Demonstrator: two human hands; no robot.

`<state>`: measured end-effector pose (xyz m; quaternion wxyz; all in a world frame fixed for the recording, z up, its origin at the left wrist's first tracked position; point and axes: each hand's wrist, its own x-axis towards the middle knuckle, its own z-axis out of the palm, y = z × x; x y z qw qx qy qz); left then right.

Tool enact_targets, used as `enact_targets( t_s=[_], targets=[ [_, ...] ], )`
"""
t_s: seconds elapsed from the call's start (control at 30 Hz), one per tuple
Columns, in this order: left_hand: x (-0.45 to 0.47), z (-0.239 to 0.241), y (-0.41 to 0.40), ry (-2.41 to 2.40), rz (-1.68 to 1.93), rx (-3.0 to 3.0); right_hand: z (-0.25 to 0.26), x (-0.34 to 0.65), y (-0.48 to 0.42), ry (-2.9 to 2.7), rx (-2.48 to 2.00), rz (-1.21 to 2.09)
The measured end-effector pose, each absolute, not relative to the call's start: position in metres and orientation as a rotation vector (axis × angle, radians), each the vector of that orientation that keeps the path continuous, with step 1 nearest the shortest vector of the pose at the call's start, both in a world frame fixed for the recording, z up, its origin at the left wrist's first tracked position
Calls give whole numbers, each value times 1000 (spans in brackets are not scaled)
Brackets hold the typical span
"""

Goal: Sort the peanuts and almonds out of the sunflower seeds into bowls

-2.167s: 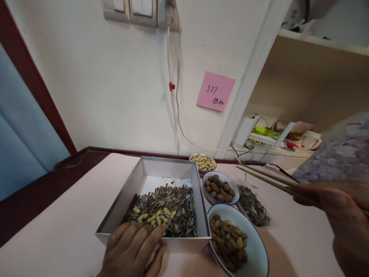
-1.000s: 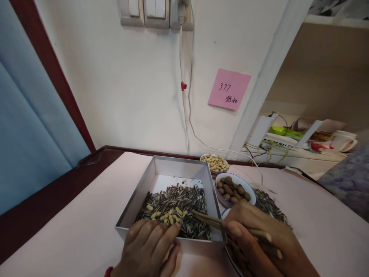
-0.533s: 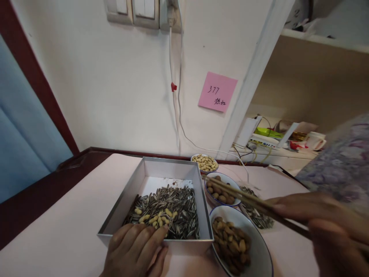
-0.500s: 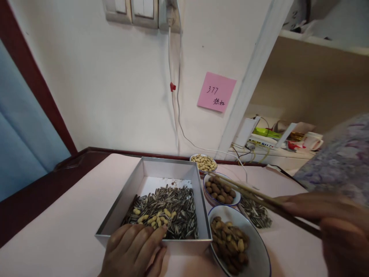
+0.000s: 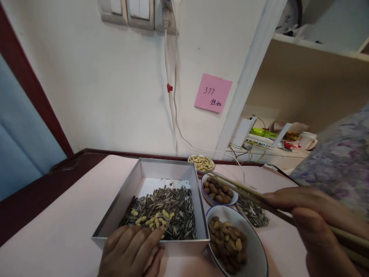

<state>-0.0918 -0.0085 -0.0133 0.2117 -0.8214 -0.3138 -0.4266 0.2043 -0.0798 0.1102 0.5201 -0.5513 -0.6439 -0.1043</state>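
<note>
A pair of chopsticks (image 5: 247, 192) is gripped in the right hand (image 5: 319, 221), with the thumb and fingers closed around the sticks. The thin ends are pointed to the left, across the middle bowl, and are held close together. The front wall of a white box (image 5: 184, 247) is held by the left hand (image 5: 131, 248): the fingers are bent over the rim and the thumb is kept outside.

The fingertips of the left hand are partly hidden among the box's contents, and its wrist is cut off by the bottom edge. The right hand is cut off at the right, where floral cloth (image 5: 340, 157) is also cut off. Whether the round brown nuts (image 5: 216, 189) are touched by the chopstick tips cannot be told.

The box is set on a pale pink sheet (image 5: 63, 215). Its near part is covered by striped sunflower seeds (image 5: 173, 202), with peanuts (image 5: 157, 220) laid on top beside the left hand. To its right, three bowls are lined up: more peanuts are held in the far bowl (image 5: 198, 171), the round nuts in the middle bowl (image 5: 235, 198), and almonds (image 5: 227, 242) in the near bowl (image 5: 255, 250). A separate heap of seeds (image 5: 255, 214) is seen beside the bowls; what it is laid on is hard to make out.
</note>
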Motion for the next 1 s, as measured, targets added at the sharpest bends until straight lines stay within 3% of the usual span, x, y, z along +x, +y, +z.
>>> enact_targets(
  t_s=[0.37, 1.0],
  targets=[
    [-89, -14, -14, -907, -1247, -2287, 85, 161, -52, -2001, -1137, 306],
    [-88, -11, -15, -924, -1248, -2314, 63, 152, -40, -2027, -1070, 316]
  ],
)
